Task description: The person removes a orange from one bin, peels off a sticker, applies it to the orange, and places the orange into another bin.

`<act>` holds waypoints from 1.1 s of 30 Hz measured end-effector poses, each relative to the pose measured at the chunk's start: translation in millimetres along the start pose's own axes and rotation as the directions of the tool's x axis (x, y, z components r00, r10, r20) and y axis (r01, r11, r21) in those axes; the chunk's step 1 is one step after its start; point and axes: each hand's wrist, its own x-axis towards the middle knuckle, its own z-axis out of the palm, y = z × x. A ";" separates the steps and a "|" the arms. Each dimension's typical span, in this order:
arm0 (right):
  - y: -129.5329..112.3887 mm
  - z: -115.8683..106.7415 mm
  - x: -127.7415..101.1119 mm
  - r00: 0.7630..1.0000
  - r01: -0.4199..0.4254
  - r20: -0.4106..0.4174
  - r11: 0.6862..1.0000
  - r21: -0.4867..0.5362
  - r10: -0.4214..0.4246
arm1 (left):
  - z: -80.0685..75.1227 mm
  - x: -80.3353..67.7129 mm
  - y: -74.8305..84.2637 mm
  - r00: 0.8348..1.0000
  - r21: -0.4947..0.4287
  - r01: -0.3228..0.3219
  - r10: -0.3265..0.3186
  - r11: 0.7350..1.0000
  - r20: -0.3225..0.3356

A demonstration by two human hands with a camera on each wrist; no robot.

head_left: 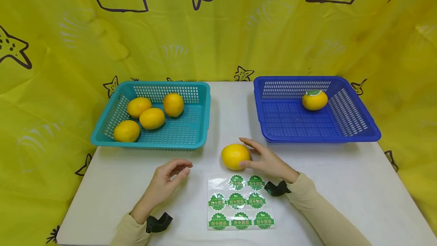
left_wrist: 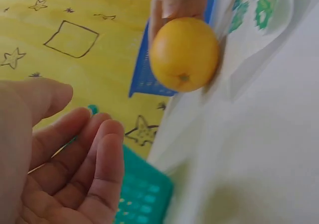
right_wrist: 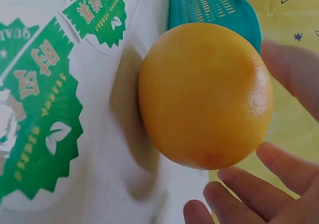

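A yellow lemon (head_left: 235,156) is at the middle of the white table, with no sticker showing on its visible side. My right hand (head_left: 268,162) is spread at its right side. The thumb overlaps the lemon's front in the head view, while in the right wrist view the fingers (right_wrist: 244,194) stay loosely spread beside it. My left hand (head_left: 166,183) hovers to the left with loosely bent fingers and holds nothing. Just in front of the lemon lies a sheet of round green stickers (head_left: 241,202); its upper left spot has no sticker.
A teal basket (head_left: 150,145) at the back left contains several lemons (head_left: 152,118). At the back right, a blue basket (head_left: 317,139) holds one lemon (head_left: 315,101) with a green sticker on top. A yellow patterned curtain (head_left: 218,41) hangs behind the table.
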 end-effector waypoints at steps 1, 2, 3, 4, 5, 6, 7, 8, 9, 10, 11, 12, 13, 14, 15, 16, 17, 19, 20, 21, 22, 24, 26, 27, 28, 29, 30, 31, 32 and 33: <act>0.3 -0.7 -2.1 1.000 0.003 -0.020 1.000 0.002 -0.003 | 3.9 -0.2 -6.3 0.999 -0.019 0.042 -0.042 0.999 0.022; 1.0 -1.4 -4.6 0.999 0.010 -0.046 1.000 0.004 -0.010 | 7.4 -0.7 -13.0 0.996 -0.035 0.085 -0.083 0.996 0.044; 1.2 -2.1 -7.4 0.997 0.013 -0.076 1.000 0.003 -0.013 | 10.7 -1.1 -19.4 0.990 -0.052 0.124 -0.121 0.991 0.066; 1.5 -2.7 -10.7 0.994 0.020 -0.109 1.000 0.010 -0.019 | 14.4 -1.4 -25.4 0.984 -0.067 0.160 -0.154 0.985 0.089; 1.5 -3.1 -14.0 0.988 0.035 -0.149 0.999 0.014 -0.032 | 17.5 -1.6 -30.7 0.977 -0.076 0.190 -0.181 0.979 0.109; 1.1 -3.2 -17.4 0.981 0.046 -0.192 0.999 0.026 -0.040 | 20.0 -1.5 -34.4 0.970 -0.075 0.215 -0.205 0.974 0.127; 0.8 -2.9 -20.9 0.970 0.056 -0.237 0.998 0.034 -0.046 | 22.2 -1.0 -36.8 0.963 -0.072 0.239 -0.226 0.968 0.146; 0.5 -2.3 -24.6 0.958 0.064 -0.282 0.997 0.034 -0.052 | 24.3 -0.3 -38.5 0.956 -0.067 0.256 -0.243 0.964 0.164; -0.3 -1.2 -28.2 0.946 0.069 -0.320 0.997 0.034 -0.054 | 26.2 0.8 -38.7 0.950 -0.057 0.270 -0.257 0.961 0.179; -0.8 0.2 -31.8 0.937 0.065 -0.344 0.998 0.025 -0.053 | 28.1 2.2 -38.7 0.944 -0.036 0.280 -0.269 0.959 0.189; -1.5 2.3 -35.1 0.933 0.051 -0.356 0.999 0.011 -0.044 | 29.9 3.6 -38.9 0.939 -0.004 0.287 -0.281 0.958 0.197; -2.2 4.7 -38.2 0.935 0.031 -0.354 0.999 0.006 -0.027 | 32.0 5.2 -39.0 0.934 0.026 0.290 -0.289 0.957 0.209; -2.7 7.4 -40.7 0.941 0.006 -0.338 1.000 -0.011 -0.010 | 34.2 6.7 -38.8 0.931 0.055 0.287 -0.292 0.956 0.220; -3.3 10.3 -42.7 0.951 -0.016 -0.309 0.999 -0.031 0.006 | 36.6 8.0 -38.5 0.928 0.089 0.281 -0.294 0.956 0.230; -3.7 13.2 -44.2 0.963 -0.036 -0.270 0.998 -0.048 0.022 | 39.0 9.3 -38.2 0.925 0.130 0.271 -0.296 0.954 0.239; -4.0 16.1 -45.2 0.973 -0.058 -0.229 0.996 -0.065 0.041 | 41.5 10.4 -38.2 0.923 0.167 0.258 -0.294 0.952 0.248; -4.0 19.0 -45.6 0.980 -0.069 -0.191 0.995 -0.076 0.053 | 43.9 11.3 -38.1 0.921 0.201 0.245 -0.293 0.948 0.258; -3.4 24.2 -44.7 0.990 -0.072 -0.130 0.992 -0.107 0.058 | 47.9 13.1 -36.8 0.916 0.258 0.227 -0.295 0.939 0.271; -3.1 26.4 -43.7 0.993 -0.066 -0.109 0.990 -0.126 0.052 | 49.4 13.8 -36.3 0.915 0.284 0.216 -0.295 0.934 0.275; -2.5 28.7 -42.6 0.994 -0.058 -0.095 0.988 -0.144 0.045 | 50.7 14.5 -36.0 0.914 0.303 0.206 -0.294 0.930 0.279; -2.2 30.8 -41.5 0.995 -0.054 -0.088 0.985 -0.164 0.040 | 51.9 15.3 -35.8 0.913 0.312 0.199 -0.291 0.929 0.284; -1.1 34.7 -39.3 0.996 -0.046 -0.082 0.976 -0.212 0.029 | 54.0 16.5 -35.8 0.914 0.325 0.180 -0.280 0.928 0.294; -1.2 37.9 -37.7 0.996 -0.046 -0.083 0.967 -0.249 0.026 | 55.5 17.7 -35.9 0.916 0.332 0.154 -0.260 0.931 0.305; -1.3 39.3 -37.2 0.996 -0.048 -0.083 0.964 -0.262 0.027 | 56.1 18.0 -36.1 0.917 0.333 0.144 -0.252 0.932 0.310; -1.4 40.6 -36.9 0.996 -0.053 -0.084 0.960 -0.275 0.031 | 56.7 18.3 -36.3 0.916 0.335 0.136 -0.247 0.932 0.315; -1.6 41.6 -36.8 0.996 -0.052 -0.084 0.957 -0.286 0.029 | 57.1 18.5 -36.3 0.916 0.335 0.128 -0.240 0.933 0.320; -1.9 42.6 -36.9 0.996 -0.050 -0.086 0.955 -0.292 0.026 | 57.4 18.6 -36.2 0.916 0.336 0.121 -0.235 0.934 0.324; -2.0 43.4 -37.0 0.996 -0.048 -0.085 0.954 -0.295 0.024 | 57.6 18.6 -36.0 0.916 0.336 0.117 -0.232 0.934 0.328; -2.0 44.1 -37.2 0.996 -0.041 -0.086 0.954 -0.296 0.017 | 57.8 18.4 -36.0 0.915 0.336 0.117 -0.233 0.934 0.329; -1.6 44.6 -37.5 0.996 -0.034 -0.087 0.954 -0.297 0.009 | 58.0 18.2 -35.8 0.915 0.337 0.118 -0.234 0.934 0.330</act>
